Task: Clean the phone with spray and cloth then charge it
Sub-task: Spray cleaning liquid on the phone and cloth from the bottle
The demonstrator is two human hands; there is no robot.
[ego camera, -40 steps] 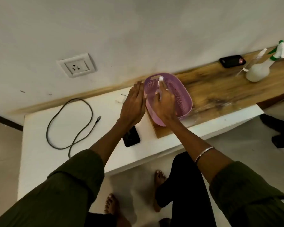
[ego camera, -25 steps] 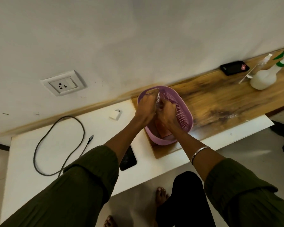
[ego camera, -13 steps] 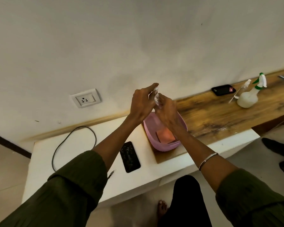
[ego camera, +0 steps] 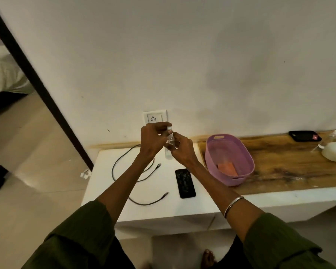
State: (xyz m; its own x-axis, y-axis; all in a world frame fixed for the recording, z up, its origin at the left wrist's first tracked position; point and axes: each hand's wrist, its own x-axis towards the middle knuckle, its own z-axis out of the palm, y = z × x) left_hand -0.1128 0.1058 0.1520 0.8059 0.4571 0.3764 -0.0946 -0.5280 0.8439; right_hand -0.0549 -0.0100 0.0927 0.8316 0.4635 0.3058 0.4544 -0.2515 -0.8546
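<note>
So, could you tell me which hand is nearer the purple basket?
Right. The right hand is just left of the purple basket; the left hand is farther left.

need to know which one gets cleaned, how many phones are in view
2. One phone lies flat on the white table beside the purple basket; a second phone lies on the wooden counter by the wall.

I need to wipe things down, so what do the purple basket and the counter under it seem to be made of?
purple basket: likely matte moulded plastic, with a perforated mesh wall and a cut-out handle.
counter: looks like varnished wood, brown grain with dark blotches and a slight sheen; it could be laminate.
</note>
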